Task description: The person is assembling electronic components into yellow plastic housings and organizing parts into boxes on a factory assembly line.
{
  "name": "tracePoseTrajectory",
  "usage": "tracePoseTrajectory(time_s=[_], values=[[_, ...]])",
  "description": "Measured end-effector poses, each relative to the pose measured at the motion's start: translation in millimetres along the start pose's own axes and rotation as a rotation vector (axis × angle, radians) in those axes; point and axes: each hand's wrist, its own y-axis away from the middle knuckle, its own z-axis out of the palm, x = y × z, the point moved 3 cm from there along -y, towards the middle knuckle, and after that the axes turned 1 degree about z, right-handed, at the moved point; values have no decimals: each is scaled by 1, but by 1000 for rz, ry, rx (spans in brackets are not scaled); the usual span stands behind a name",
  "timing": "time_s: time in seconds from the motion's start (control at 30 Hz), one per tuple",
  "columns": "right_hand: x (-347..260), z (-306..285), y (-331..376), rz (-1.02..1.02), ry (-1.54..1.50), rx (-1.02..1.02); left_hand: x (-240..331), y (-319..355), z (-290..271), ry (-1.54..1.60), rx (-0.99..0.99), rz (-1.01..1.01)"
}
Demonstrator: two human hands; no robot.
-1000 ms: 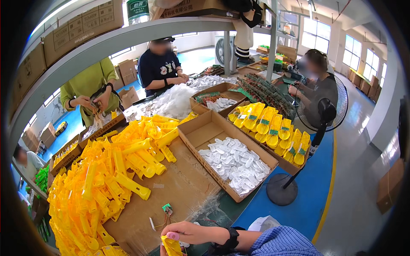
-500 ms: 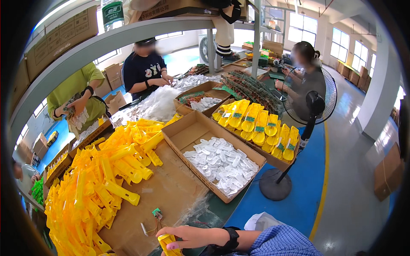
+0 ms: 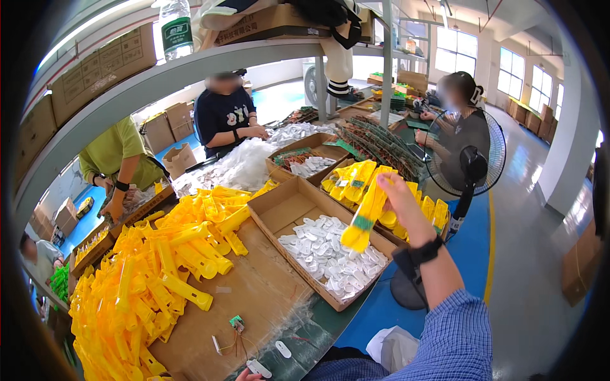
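White pieces [image 3: 330, 254] in cardboard box [image 3: 279, 213]

The tabletop [image 3: 318, 320] has a dark green surface, largely covered by a flat brown cardboard sheet [image 3: 267, 286]. A big heap of yellow plastic parts [image 3: 146, 279] lies along the sheet's left side. A small green circuit board with thin wires [image 3: 236, 324] rests near the sheet's front edge, close to two white oval pieces [image 3: 273, 355]. To the right stands an open cardboard box [image 3: 286, 213] holding white pieces, possibly small plastic tags.
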Motion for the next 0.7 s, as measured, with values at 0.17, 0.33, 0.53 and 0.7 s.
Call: tracePoseTrajectory(time_s=[0.17, 0.33, 0.53, 0.7], values=[[-3, -10, -108, -3, 193, 122, 0, 5, -9, -64, 48, 28], [18, -16, -175, -175, 848, 417, 0, 17, -17, -144, 200, 42], [53, 62, -156, -109, 1470, -190, -2, 26, -21, -172, 312, 37], [71, 48, -178, -287, 1529, -150, -9, 23, -22, -156, 335, -11]])
